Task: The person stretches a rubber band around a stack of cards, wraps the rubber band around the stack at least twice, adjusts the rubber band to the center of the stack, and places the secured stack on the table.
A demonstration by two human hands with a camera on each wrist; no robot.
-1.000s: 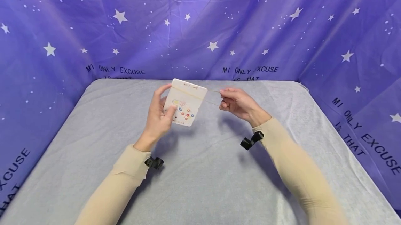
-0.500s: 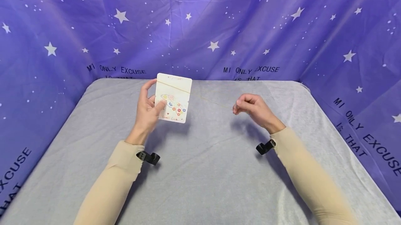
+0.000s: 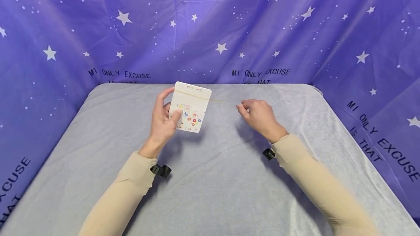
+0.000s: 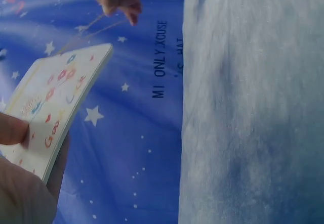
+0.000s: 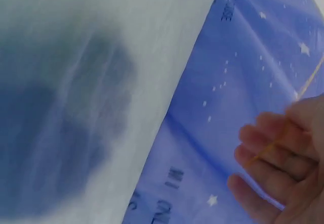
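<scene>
My left hand (image 3: 160,124) holds a thin white rectangular pad (image 3: 197,105), thumb on its face and fingers behind. Flowers, swirls and "Good Luck" lettering decorate the pad. A thin yellowish rubber band (image 3: 216,100) crosses its upper part and stretches off the right edge toward my right hand (image 3: 260,117). In the left wrist view the pad (image 4: 61,90) shows its thickness, and two strands run up to the right hand's fingers. The right wrist view has the band (image 5: 310,78) running across the curled fingers of the right hand (image 5: 283,158), held at the thumb.
Both hands are raised above a table (image 3: 210,185) covered in pale grey-blue cloth. Behind and beside it hangs a purple curtain (image 3: 210,17) with white stars and black lettering. Black wrist mounts (image 3: 160,170) sit at both sleeves.
The right hand pulled the band out to the right, then came back slightly left and turned knuckles up. The pad went left, then returned right; the left hand has kept its grip.
</scene>
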